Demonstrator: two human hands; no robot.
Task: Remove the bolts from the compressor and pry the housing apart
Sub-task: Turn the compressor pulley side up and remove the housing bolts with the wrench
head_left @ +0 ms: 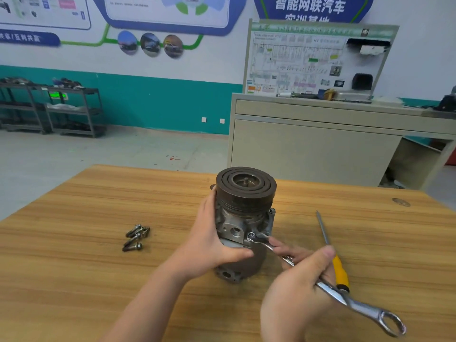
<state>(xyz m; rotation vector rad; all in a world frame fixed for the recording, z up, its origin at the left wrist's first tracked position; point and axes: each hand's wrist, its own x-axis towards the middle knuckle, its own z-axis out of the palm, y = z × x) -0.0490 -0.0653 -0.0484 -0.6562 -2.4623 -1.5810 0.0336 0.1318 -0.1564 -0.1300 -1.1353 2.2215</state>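
A grey metal compressor (243, 218) stands upright on the wooden table (98, 267), its dark grooved pulley on top. My left hand (209, 243) grips the housing from the left side, thumb across the front. My right hand (298, 275) holds a steel combination wrench (345, 296); its open end sits on a bolt (251, 235) at the housing's right front flange. The wrench's ring end points toward the lower right. Several removed bolts (135, 236) lie in a small pile on the table to the left.
A yellow-handled screwdriver (332, 255) lies on the table right of the compressor, partly under my right hand. A beige training bench (320, 144) stands behind the table. Dark metal shelves (61, 109) line the far left wall.
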